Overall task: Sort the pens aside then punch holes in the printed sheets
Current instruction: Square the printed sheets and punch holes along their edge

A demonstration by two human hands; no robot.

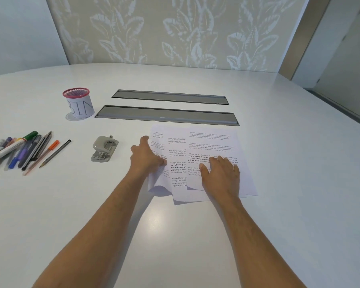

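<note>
**Mia:** What are the hands doing?

**Sam:** The right hand (220,173) is lying flat on the printed sheets (212,146), fingers straight, pressing them down. It is not gripping anything. The left hand (147,156) is working at the left edge of the pile. Its thumb is sticking out and its fingers are curling onto the paper. I think it is pinching a sheet, but the fingertips are partly hiding, so I am not sure.

**Mia:** Where are the sheets sitting?

**Sam:** They are lying spread out and overlapping on the white table (175,235), right in front of the grey slots (166,116).

**Mia:** So what should happen now?

**Sam:** Squaring the pile. The edges should be lining up before any punching, or the holes will not be matching. Keep one hand pressing while the other is sliding sheets together.

**Mia:** And the punch?

**Sam:** The hole punch (104,149) is waiting just left of the sheets. The pens (23,149) are lying further left in a bunch. The pink cup (78,102) is standing behind them.
</note>
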